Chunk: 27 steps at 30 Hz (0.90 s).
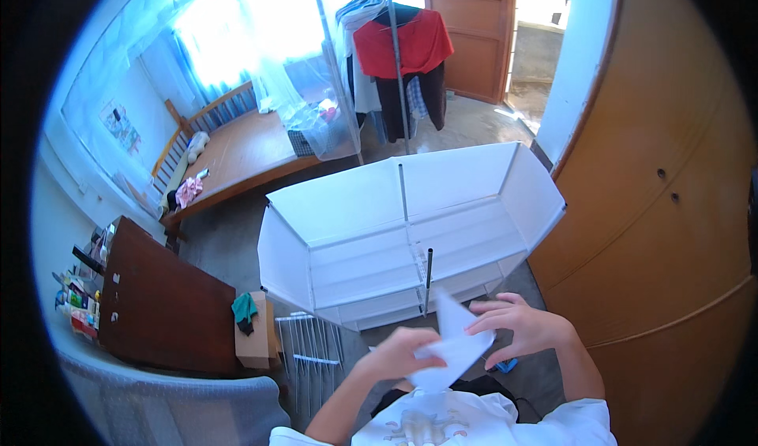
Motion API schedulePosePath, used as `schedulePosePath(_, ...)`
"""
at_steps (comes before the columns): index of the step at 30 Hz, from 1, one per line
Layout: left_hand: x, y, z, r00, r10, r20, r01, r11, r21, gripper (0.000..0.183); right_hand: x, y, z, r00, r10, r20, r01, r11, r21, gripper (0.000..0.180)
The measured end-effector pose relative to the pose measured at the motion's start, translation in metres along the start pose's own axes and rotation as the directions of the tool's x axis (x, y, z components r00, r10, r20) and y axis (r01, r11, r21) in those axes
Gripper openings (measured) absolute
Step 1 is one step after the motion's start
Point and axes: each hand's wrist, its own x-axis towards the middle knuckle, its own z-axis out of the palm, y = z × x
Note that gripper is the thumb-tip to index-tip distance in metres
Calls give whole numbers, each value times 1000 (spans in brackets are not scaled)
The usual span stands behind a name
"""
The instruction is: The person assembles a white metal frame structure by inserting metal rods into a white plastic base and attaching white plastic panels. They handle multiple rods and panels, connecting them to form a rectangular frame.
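My left hand (408,354) has its thumb and fingers closed on a blurred white sheet (453,354), which could be paper or cloth. The sheet is folded or creased, with one corner pointing up. At its right edge my right hand (521,321) has its fingers spread, and some fingertips overlap the sheet. Beyond both hands stands a white fabric-covered frame (355,268), like a box with tall side panels. A dark metal tube (429,277) rises upright from its near side, and a second tube (403,191) stands at its far side.
Several metal tubes with white connectors (314,360) lie on the floor to the left. Beside them stands a cardboard box (254,345) with a green cloth (244,308) on it. A brown cabinet (166,298), a wooden bed (243,144) and a clothes rack (395,61) surround the area.
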Motion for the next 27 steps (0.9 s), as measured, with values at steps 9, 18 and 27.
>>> schedulePosePath(9,99,-56,-86,986,-165,-22,123,807,-577,19,76,36,-55,887,461,30,-462,881,104,28)
schedulePosePath(18,200,-67,-125,958,-37,283,112,960,-256,27,88,46,-110,734,632,-249,-629,771,99,27)
schedulePosePath(27,259,-113,-152,991,120,-59,-130,967,-218,36,144,69,-134,617,623,-480,-715,699,-13,22)
